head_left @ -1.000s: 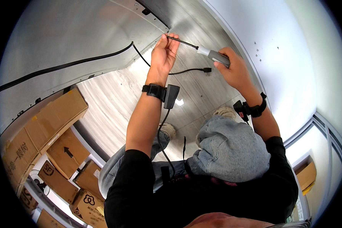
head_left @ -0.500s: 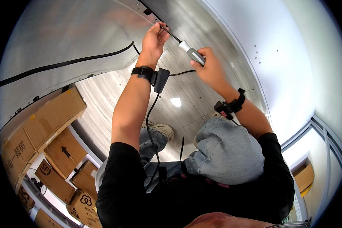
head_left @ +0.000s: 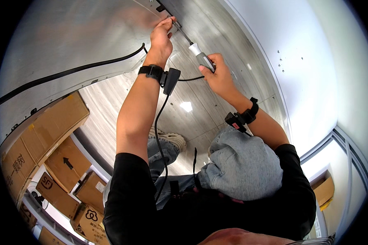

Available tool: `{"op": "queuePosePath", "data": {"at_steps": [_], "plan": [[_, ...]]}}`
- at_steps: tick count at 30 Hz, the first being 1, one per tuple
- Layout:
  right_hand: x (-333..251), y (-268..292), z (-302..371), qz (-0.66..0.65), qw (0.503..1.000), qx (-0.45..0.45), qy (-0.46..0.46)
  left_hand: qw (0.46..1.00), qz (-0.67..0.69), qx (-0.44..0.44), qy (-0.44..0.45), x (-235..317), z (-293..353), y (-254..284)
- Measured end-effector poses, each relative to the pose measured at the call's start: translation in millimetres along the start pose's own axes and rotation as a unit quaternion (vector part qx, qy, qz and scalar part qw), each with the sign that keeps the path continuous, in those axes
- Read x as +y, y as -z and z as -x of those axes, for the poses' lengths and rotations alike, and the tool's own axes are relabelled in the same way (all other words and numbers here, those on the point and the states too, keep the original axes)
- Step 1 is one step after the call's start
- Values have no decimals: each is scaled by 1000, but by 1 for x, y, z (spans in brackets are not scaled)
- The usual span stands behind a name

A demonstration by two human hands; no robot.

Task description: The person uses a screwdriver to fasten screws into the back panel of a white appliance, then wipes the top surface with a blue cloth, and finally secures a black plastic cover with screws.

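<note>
My right hand (head_left: 220, 79) is wrapped around the grey and white handle of a screwdriver (head_left: 197, 52). The dark shaft slants up and left to the edge of a large metal panel (head_left: 98, 36). At that edge, beside the screwdriver's tip, the fingers of my left hand (head_left: 162, 36) are curled in and pressed together. Whatever they pinch is too small or hidden to make out, and the tip itself is partly covered by them. A dark bracket (head_left: 161, 8) sits on the panel edge just above my fingertips.
A thick black cable (head_left: 69, 74) runs across the metal panel and bends down at its edge. Cardboard boxes (head_left: 57, 118) are stacked at the left. A white curved wall or panel (head_left: 298, 81) rises on the right. Wood-look floor (head_left: 200, 102) lies beneath my arms.
My left fingers, spread around the shaft before, have curled in at the panel edge. My right hand and the screwdriver have shifted slightly left. The view has shifted a little.
</note>
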State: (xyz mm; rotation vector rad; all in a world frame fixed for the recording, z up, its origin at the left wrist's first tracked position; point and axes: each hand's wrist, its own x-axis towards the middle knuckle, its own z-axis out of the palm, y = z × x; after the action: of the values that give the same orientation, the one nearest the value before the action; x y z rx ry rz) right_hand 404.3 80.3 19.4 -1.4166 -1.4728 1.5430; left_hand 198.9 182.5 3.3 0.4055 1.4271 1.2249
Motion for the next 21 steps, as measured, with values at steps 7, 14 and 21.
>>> {"op": "queuePosePath", "data": {"at_steps": [7,14,21], "plan": [[-2,-4,-4,-14,999,20,25,1000,9,18,8,5,2,-5],[-2,-7,-7,-32,999,26,9,999,14,34,14,5,-1,-6],[4,-17,-11,-17,998,51,-38,999,-8,35,1,6,2,-8]]}}
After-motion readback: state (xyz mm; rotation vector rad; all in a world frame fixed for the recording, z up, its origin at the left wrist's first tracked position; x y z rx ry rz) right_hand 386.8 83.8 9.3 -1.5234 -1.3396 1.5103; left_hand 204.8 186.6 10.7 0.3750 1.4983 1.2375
